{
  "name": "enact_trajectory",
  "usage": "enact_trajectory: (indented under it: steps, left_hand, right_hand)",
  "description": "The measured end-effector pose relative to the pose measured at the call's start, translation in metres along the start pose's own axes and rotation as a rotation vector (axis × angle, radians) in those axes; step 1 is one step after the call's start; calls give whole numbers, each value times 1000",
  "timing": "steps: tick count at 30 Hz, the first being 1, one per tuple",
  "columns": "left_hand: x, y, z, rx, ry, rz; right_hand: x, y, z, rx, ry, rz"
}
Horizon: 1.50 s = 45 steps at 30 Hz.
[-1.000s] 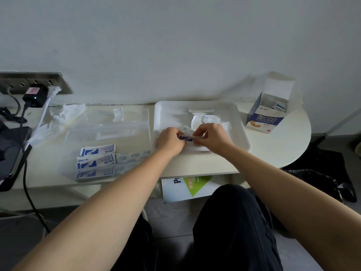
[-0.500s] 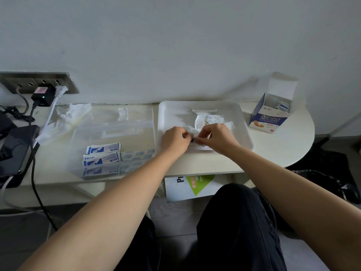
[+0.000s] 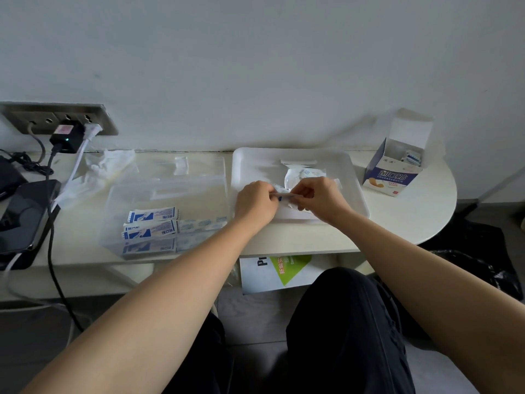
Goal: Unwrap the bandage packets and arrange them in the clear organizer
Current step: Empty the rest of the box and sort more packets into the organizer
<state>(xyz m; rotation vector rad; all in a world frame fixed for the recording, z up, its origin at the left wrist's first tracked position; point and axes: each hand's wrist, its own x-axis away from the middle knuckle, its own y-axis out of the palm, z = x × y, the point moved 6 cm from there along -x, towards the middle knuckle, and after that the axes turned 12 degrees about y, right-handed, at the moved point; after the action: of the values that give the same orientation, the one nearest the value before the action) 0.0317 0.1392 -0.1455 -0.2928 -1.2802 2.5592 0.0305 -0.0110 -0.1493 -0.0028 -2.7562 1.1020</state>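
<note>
My left hand (image 3: pixel 255 201) and my right hand (image 3: pixel 321 197) meet over the white tray (image 3: pixel 352 177), and both pinch one small bandage packet (image 3: pixel 284 196) between their fingertips. Behind the hands in the tray lies a heap of clear torn wrappers (image 3: pixel 304 174). The clear organizer (image 3: pixel 167 194) stands to the left of the tray. Blue-and-white bandage packets (image 3: pixel 152 223) lie stacked at its front left, with pale bandages (image 3: pixel 203 224) beside them. An open blue-and-white bandage box (image 3: pixel 393 172) stands at the right with packets inside.
A crumpled plastic wrapper (image 3: pixel 105 169) lies at the back left. Wall sockets with a black charger (image 3: pixel 66 137) and cables sit at far left, above a dark device (image 3: pixel 22 214). The table's round edge (image 3: pixel 443 217) is at right; a printed sheet (image 3: pixel 284 270) lies below.
Both hands stayed together over the tray, working the small packet between the fingers. The view has shifted slightly; nothing else on the table moved.
</note>
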Motion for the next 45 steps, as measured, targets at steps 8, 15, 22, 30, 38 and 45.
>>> enact_trajectory:
  steps: [8, 15, 22, 30, 38, 45]
  left_hand:
    - [-5, -64, -8, 36, 19, 61]
    - [34, -139, -64, 97, -127, 110]
    - [79, -144, -116, -228, -222, -131]
    - [76, -127, -114, -571, -116, -381]
    - [77, -123, -116, -648, -39, -429]
    - [83, -127, -126, -500, -69, -382]
  right_hand:
    - [-11, -10, -33, -506, 106, -87]
    - [-11, 39, -119, -383, -19, -132]
    - [-6, 67, -145, -502, 44, -156]
    - [2, 77, -142, -404, 58, -273]
    - [2, 80, -143, -317, 96, -274]
    - [2, 82, -140, -305, 154, -267]
